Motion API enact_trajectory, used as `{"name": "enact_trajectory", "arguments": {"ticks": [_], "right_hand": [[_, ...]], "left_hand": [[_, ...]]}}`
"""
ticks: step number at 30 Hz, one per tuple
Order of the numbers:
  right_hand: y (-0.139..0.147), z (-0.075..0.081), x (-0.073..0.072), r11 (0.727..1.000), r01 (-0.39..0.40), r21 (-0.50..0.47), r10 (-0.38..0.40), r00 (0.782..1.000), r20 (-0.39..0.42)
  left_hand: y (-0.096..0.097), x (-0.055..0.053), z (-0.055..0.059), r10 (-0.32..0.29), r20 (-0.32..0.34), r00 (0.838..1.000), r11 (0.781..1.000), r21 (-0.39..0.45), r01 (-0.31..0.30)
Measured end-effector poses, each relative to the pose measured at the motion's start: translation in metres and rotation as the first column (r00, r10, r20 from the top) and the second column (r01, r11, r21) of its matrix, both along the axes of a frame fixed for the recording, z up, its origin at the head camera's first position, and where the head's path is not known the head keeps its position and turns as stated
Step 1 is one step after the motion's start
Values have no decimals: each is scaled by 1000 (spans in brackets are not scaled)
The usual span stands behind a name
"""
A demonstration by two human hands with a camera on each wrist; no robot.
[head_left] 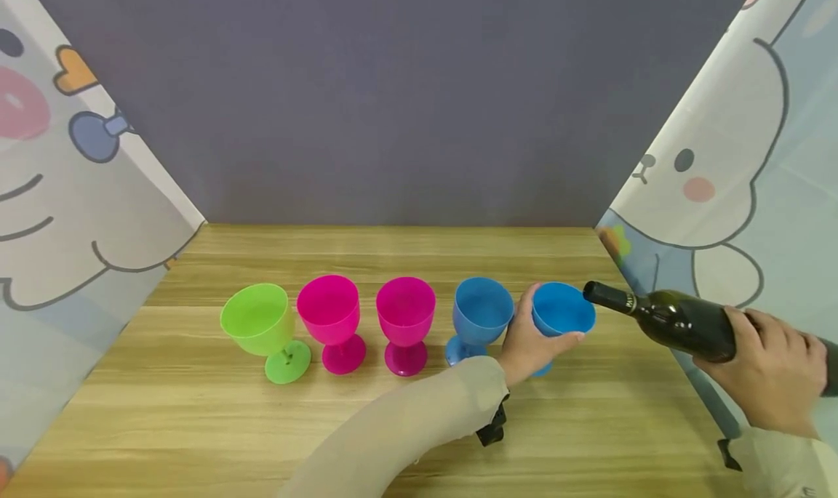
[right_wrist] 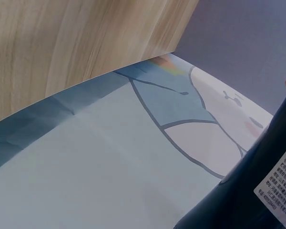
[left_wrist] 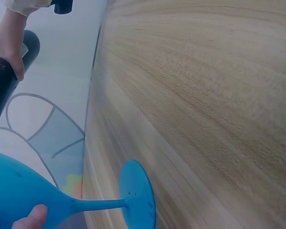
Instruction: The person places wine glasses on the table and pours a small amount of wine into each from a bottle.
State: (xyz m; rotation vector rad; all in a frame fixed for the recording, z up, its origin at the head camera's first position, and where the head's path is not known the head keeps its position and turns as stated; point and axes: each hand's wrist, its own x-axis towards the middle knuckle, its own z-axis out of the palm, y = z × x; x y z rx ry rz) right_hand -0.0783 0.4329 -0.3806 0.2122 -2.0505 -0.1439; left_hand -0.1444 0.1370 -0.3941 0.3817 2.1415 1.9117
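Note:
My left hand [head_left: 533, 344] grips the bowl of the rightmost blue goblet [head_left: 564, 310]. In the left wrist view that goblet [left_wrist: 97, 205] shows its stem and round foot, with a fingertip on the bowl. A dark wine bottle [head_left: 681, 322] is held by my right hand [head_left: 772, 367]. It tilts with its mouth beside the goblet's right rim and slightly above it. No liquid is visible leaving the mouth. The right wrist view shows the bottle's dark body [right_wrist: 243, 191] with a white printed label, and only a fingertip of that hand.
Left of the held goblet stand another blue goblet [head_left: 483, 312], two magenta goblets [head_left: 406, 312] [head_left: 329, 312] and a green goblet [head_left: 258, 323], in a row on the wooden table [head_left: 216, 440]. A grey wall [head_left: 406, 105] rises behind; cartoon-printed panels [head_left: 713, 178] flank the table.

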Motion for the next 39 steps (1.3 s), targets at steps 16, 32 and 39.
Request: {"name": "enact_trajectory", "arguments": {"ticks": [16, 32, 39], "right_hand": [[2, 4, 2, 1000, -4, 18, 5, 999, -49], [-3, 8, -10, 999, -23, 36, 26, 997, -75], [-3, 8, -11, 998, -24, 52, 30, 995, -99]], "left_hand": [[5, 4, -2, 22, 53, 998, 1000, 16, -23], [3, 2, -2, 37, 20, 999, 999, 28, -38], [3, 3, -4, 37, 1, 999, 999, 18, -37]]}}
